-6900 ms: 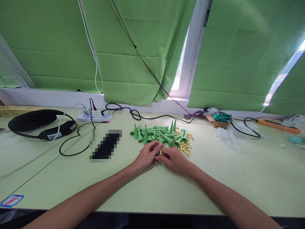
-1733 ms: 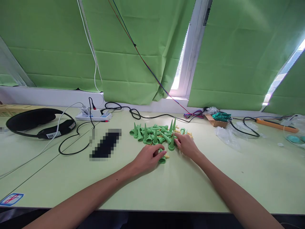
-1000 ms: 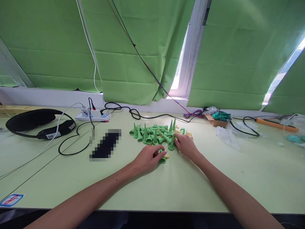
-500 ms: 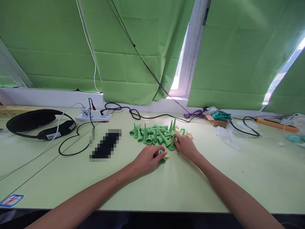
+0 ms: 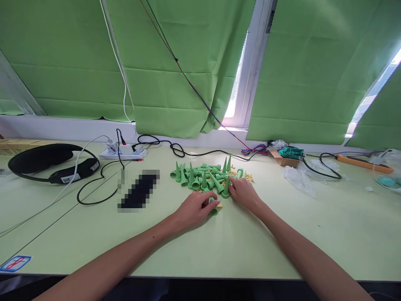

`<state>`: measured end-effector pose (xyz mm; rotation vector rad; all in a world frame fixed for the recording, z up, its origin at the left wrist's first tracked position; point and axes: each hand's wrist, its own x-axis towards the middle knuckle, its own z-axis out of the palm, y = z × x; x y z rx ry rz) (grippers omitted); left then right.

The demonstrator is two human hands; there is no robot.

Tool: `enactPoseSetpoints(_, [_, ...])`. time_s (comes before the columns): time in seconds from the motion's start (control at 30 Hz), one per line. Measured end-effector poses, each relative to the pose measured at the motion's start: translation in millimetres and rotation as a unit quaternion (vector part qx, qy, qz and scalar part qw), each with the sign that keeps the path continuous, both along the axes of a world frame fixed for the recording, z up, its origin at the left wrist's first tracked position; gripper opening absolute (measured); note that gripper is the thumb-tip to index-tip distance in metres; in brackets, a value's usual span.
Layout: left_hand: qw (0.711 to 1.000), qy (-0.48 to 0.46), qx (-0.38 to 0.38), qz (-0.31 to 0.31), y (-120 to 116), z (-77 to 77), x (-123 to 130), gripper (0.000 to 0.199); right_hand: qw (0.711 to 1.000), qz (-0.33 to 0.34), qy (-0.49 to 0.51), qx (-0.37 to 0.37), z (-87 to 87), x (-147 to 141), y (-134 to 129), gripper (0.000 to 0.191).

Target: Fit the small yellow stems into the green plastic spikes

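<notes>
A pile of green cone-shaped pieces (image 5: 196,183) lies at the middle of the pale green table (image 5: 250,255), several of them upright. Small yellowish pieces (image 5: 249,177) are scattered at its right side. My left hand (image 5: 198,207) is at the near edge of the pile, fingers curled around a green cone (image 5: 213,212) with a yellowish tip beside it. My right hand (image 5: 242,190) reaches to the right of an upright green cone (image 5: 225,191); its fingertips are partly hidden, so what they hold cannot be made out.
A black neckband device (image 5: 75,169), a power strip (image 5: 125,153) with cables and a pixelated dark object (image 5: 140,190) are on the left. At the right are a small cardboard box (image 5: 283,159), clear plastic bags (image 5: 299,179) and an orange tool (image 5: 365,164).
</notes>
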<state>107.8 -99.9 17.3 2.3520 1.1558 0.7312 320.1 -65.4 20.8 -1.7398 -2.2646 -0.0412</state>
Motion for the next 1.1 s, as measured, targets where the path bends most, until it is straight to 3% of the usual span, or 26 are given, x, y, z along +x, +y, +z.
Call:
enactPoseSetpoints(0.63, [1.000, 0.012, 0.002, -0.010, -0.9, 0.5, 0.1, 0.036, 0.996, -0.017, -0.088, -0.022, 4.6, -5.8, -4.9, 0.018])
enactPoseSetpoints(1.1, [1.000, -0.001, 0.000, -0.012, -2.4, 2.7, 0.4, 0.035, 0.996, -0.015, -0.083, -0.025, 1.7, -6.0, -4.8, 0.016])
